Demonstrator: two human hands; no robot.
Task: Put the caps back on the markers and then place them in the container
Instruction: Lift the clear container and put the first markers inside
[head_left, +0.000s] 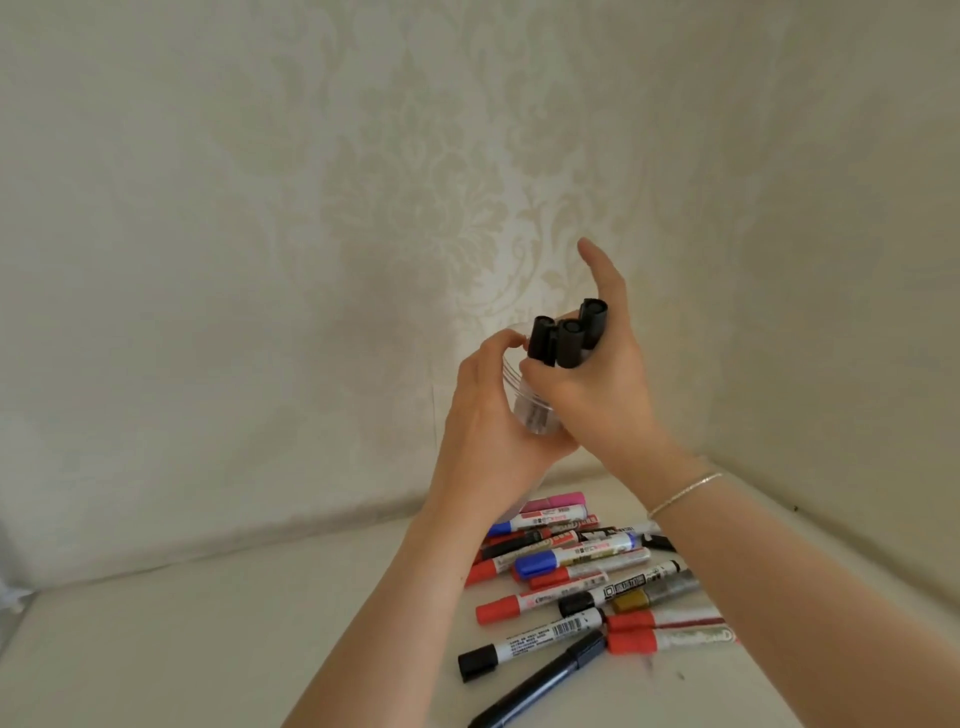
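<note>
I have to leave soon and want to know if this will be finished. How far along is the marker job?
Early stage. Three black-capped markers stand in the clear container, which the left hand holds up off the table. The right hand grips those markers, apparently seating them. Left: the pile of markers on the white table, well over a dozen. Most there show caps on, so mainly loading remains.

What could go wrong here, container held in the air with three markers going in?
1. The clear container is off the table, held only by the left hand; a slip could drop it onto the marker pile.
2. The right hand holds three black-capped markers bunched; one could miss the mouth.
</note>
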